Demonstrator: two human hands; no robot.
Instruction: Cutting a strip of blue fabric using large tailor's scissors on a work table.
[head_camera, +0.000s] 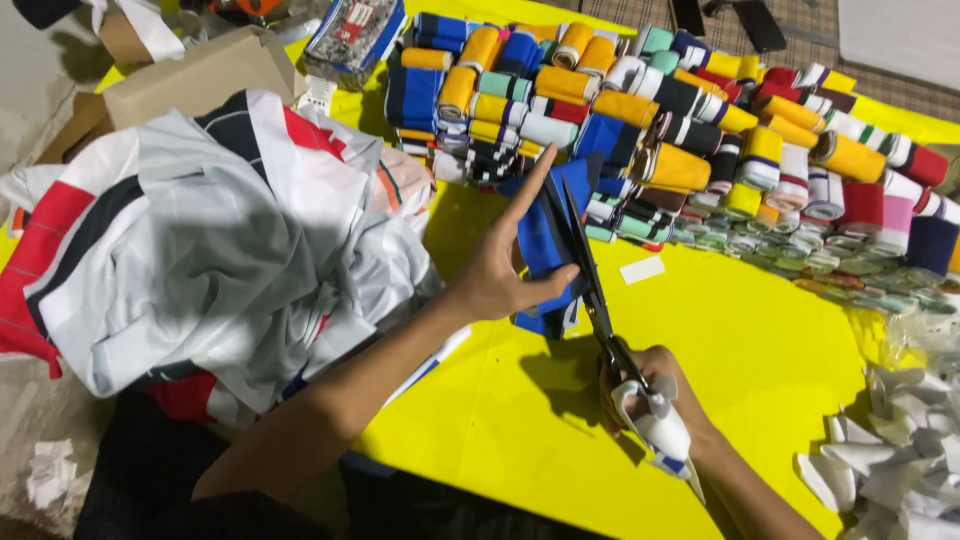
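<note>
Currently:
Left hand (497, 275): gripping blue cloth (548, 235), pinched.
Right hand (655, 395): closed on scissors (590, 280), blades in cloth just above.

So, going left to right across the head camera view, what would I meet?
Heap of white, grey and red garments → left hand gripping blue fabric piece → black scissors → right hand → pile of white fabric scraps.

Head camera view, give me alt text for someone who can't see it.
A person's left hand holds a piece of blue fabric upright while the right hand works black-bladed scissors into it, above a bright yellow table. Rolls of striped, multicoloured ribbed trim are stacked behind; a heap of grey, red and white garments lies to the left.
</note>
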